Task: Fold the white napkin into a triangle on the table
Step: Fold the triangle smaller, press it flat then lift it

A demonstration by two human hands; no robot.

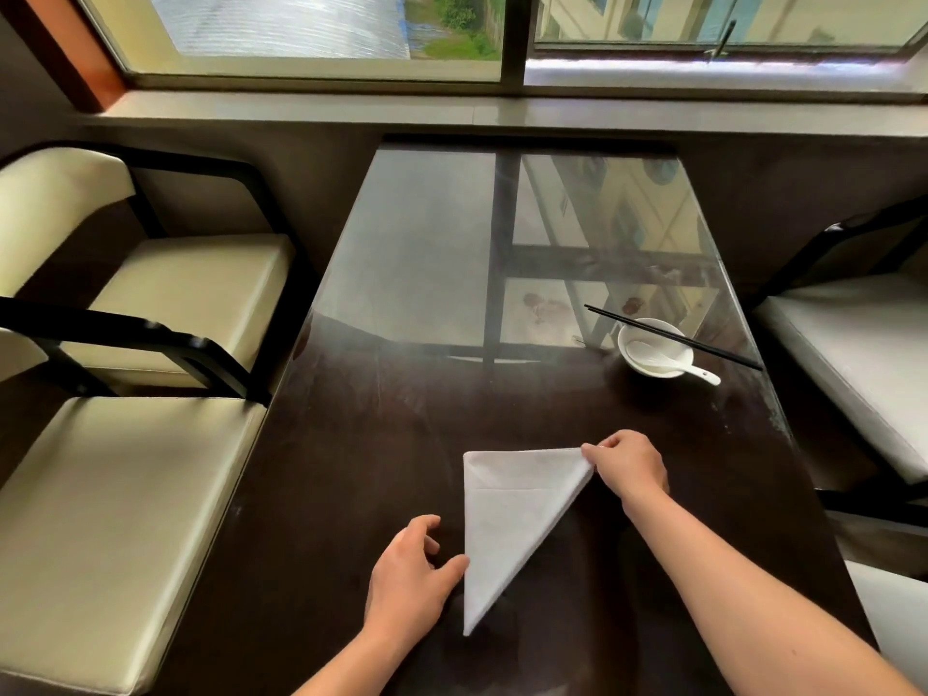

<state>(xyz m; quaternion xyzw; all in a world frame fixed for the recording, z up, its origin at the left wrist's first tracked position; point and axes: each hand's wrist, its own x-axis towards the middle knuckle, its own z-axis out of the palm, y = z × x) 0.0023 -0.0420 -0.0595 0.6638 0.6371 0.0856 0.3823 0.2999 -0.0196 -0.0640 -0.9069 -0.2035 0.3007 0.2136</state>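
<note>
R hand (627, 467) grip pinches napkin (507, 519) far corner; L hand (409, 570) loose, thumb on edge

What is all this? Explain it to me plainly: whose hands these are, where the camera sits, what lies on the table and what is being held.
There is no machine here: a person works with two bare hands. The single picture comes from a wide-angle camera worn on the head, looking forward and down, so the arms enter from the bottom edge. On the dark table lies a white napkin, already in a triangle shape. The right hand pinches its far right corner; the left hand touches its left edge with the thumb, gripping nothing. Farther off to the right stands a white bowl with a spoon in it and black chopsticks laid across its rim. Cream chairs stand at the left.
</note>
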